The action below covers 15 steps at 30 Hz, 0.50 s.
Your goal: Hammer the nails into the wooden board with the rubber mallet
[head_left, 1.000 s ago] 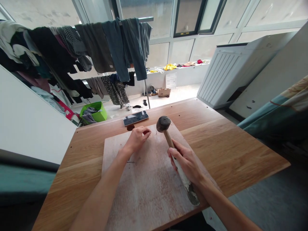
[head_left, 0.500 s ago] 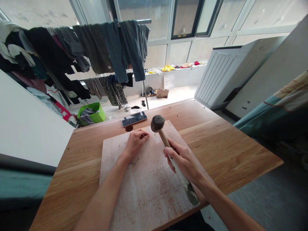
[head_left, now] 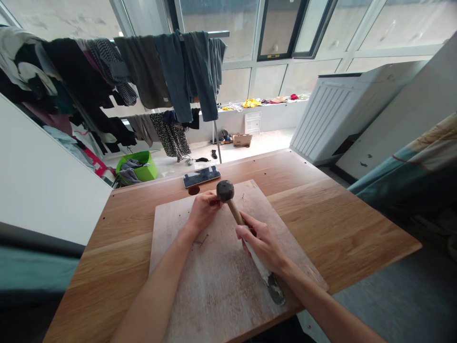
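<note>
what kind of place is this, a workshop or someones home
Most likely a home, perhaps an enclosed balcony or laundry room: clothes hang on a drying rack by large windows, a green laundry basket sits on the floor, and a wooden table serves as workbench.

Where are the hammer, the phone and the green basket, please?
hammer (head_left: 225, 190), head view, on its dark head.
phone (head_left: 201, 176), head view, middle of its screen.
green basket (head_left: 148, 171), head view, on its front wall.
</note>
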Tool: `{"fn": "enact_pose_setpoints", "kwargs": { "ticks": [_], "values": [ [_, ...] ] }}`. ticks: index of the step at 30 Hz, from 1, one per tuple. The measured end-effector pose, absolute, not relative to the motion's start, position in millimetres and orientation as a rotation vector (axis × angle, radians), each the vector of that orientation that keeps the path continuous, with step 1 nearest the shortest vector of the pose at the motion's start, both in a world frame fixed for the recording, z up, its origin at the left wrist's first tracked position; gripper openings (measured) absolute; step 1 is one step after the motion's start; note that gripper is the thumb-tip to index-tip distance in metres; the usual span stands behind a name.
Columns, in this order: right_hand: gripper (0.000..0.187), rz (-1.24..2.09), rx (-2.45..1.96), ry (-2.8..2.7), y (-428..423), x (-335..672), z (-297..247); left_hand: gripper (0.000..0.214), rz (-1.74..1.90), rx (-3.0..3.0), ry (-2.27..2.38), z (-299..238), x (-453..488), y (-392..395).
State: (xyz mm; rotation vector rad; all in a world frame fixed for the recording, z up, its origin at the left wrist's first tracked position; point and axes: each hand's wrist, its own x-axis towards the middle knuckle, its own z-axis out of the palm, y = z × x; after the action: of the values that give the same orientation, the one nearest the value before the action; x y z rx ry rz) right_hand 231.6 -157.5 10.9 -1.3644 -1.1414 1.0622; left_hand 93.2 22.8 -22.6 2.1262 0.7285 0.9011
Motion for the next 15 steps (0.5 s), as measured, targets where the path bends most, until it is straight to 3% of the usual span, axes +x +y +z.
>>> {"fn": "enact_pose_setpoints", "kwargs": {
  "ticks": [11, 15],
  "values": [
    [0.025, 1.06, -1.347, -1.121, -158.3, 233.0, 11.0, 0.01, 0.803, 2.264, 0.862, 5.2, 83.4, 18.0],
    [0.037, 1.088, -1.331, -1.07, -159.5, 233.0, 11.2, 0.007, 0.316, 2.558, 0.947, 44.6, 60.5, -6.4]
  ]
}}
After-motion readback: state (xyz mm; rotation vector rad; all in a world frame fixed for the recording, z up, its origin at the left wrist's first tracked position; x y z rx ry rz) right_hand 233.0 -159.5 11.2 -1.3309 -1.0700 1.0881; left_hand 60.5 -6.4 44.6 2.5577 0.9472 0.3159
